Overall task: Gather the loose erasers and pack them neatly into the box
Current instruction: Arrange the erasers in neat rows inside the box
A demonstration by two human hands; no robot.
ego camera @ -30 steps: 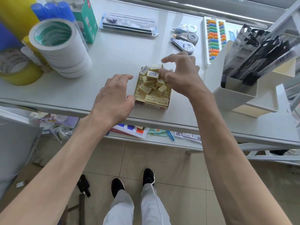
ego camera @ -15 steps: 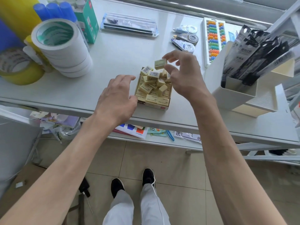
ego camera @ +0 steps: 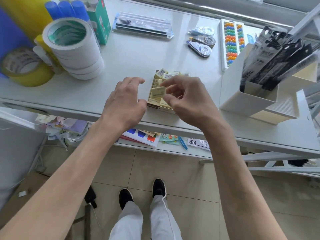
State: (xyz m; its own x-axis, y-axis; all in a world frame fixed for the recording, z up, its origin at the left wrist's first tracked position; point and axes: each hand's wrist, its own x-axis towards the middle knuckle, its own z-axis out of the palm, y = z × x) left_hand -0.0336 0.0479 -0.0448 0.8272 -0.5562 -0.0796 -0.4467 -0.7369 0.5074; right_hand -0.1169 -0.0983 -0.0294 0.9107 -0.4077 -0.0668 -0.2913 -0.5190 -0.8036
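Erasers (ego camera: 161, 73) – small pale-yellow blocks, some with a barcode label – lie heaped and tilted in a shallow cardboard box (ego camera: 153, 106) near the front edge of the smooth white worktop (ego camera: 135, 56). The box is square with a dark rim, and the blocks along its near side lie flat in a row.

The right hand (ego camera: 188, 99) hovers over the box's near right part. Its thumb and curled fingers pinch one eraser (ego camera: 158, 92) by its right edge, holding it flat side up just above the pile.

The left hand (ego camera: 123, 103) is just left of the box, fingers loosely spread and holding nothing. Its thumb is at the near-left corner – touching or only beside it, I cannot tell.

Far left stands a stack of white tape rolls (ego camera: 76, 52); to the right sits a white plastic organiser (ego camera: 245, 101).
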